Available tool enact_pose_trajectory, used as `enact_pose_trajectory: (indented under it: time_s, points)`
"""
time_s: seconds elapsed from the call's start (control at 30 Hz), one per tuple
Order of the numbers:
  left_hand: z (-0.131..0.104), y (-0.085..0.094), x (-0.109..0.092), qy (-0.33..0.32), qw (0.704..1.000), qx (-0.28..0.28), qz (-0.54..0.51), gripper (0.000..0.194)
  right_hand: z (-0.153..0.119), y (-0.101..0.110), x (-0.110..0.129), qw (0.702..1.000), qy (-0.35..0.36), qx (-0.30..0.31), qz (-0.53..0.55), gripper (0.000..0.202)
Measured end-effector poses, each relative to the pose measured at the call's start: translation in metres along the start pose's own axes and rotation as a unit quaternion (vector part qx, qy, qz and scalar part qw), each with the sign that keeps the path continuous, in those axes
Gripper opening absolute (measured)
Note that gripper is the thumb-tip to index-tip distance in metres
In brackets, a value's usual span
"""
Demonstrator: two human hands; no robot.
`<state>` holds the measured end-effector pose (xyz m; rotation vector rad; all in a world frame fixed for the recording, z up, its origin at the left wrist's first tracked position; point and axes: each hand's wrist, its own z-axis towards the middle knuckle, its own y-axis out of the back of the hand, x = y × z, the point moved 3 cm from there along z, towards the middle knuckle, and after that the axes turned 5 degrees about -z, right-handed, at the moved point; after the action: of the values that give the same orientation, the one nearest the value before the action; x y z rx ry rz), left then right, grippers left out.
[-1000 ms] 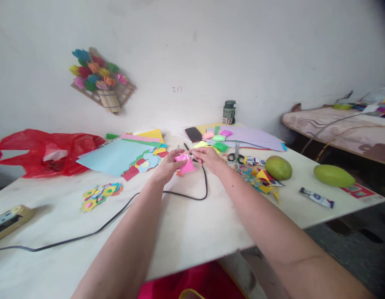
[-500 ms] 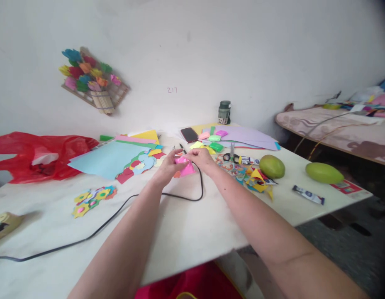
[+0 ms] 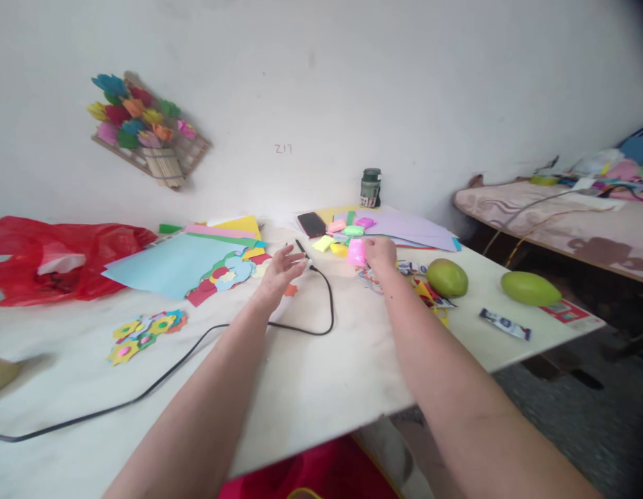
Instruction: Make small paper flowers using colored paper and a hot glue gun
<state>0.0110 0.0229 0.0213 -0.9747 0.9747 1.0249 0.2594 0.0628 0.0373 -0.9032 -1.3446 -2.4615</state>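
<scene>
My right hand (image 3: 381, 255) is closed on a small bright pink packet (image 3: 356, 254), raised over the coloured clay packets, with a yellow packet (image 3: 323, 243) and a light green one (image 3: 353, 231) close by. My left hand (image 3: 276, 278) holds nothing; its fingers are spread above the table. Just past its fingertips lie a dark, slim, pen-like item (image 3: 301, 247) and the end of a black cable (image 3: 332, 310). An orange paper scrap (image 3: 291, 290) shows beside this hand. The scissors are hidden behind my right hand.
Paper flowers (image 3: 145, 336) and blue sheets (image 3: 170, 267) lie left, near a red plastic bag (image 3: 108, 246). A phone (image 3: 312, 224) and a dark green bottle (image 3: 371, 188) stand at the back. Two green fruits (image 3: 447, 278) and a tube (image 3: 505, 324) are on the right.
My right hand has carried the pink packet rightward, away from my left hand. My left hand has let go of it and spread its fingers. The view has shifted slightly.
</scene>
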Motion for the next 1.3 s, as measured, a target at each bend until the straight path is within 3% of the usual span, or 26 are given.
enact_pose_trajectory:
  time_s: [0.1,0.2,0.33,0.4,0.5,0.63,0.77,0.97,1.1,1.2,1.3]
  points:
    - [0.000,0.000,0.001,0.003,1.000,-0.010,0.011,0.068,0.003,0.004,-0.002,0.999,0.017,-0.036,-0.027,0.024]
    - [0.001,0.002,0.002,0.000,0.999,-0.028,0.024,0.066,0.000,-0.001,0.012,0.992,0.036,-0.029,0.115,0.020]
    - [0.005,0.007,0.001,-0.011,0.996,-0.071,0.045,0.059,-0.023,-0.020,0.044,0.926,-0.012,0.142,0.350,0.014]
    - [0.006,0.012,0.000,-0.021,0.993,-0.101,0.064,0.054,-0.040,-0.026,0.062,0.895,0.010,0.224,0.386,0.021]
    - [0.008,0.022,-0.003,-0.018,0.982,-0.141,0.122,0.042,-0.061,-0.031,0.077,0.880,0.038,0.282,0.381,0.026]
    - [0.010,0.033,-0.006,0.030,0.949,-0.146,0.277,0.022,-0.075,-0.038,0.084,0.871,0.048,0.299,0.386,0.018]
    - [0.011,0.037,-0.006,0.049,0.923,-0.129,0.360,0.015,-0.080,-0.047,0.086,0.841,0.030,0.327,0.431,0.003]
    - [0.013,0.036,0.000,0.041,0.925,-0.103,0.364,0.018,-0.084,-0.050,0.087,0.819,-0.003,0.346,0.458,0.015]
    - [0.012,0.034,0.001,0.038,0.931,-0.101,0.349,0.018,-0.086,-0.052,0.088,0.811,-0.004,0.347,0.471,0.010]
    - [0.011,0.034,-0.001,0.028,0.937,-0.111,0.330,0.019,-0.087,-0.053,0.086,0.814,0.006,0.352,0.462,0.008]
    - [0.010,0.035,-0.003,0.021,0.942,-0.123,0.312,0.018,-0.088,-0.053,0.084,0.824,0.016,0.356,0.441,0.018]
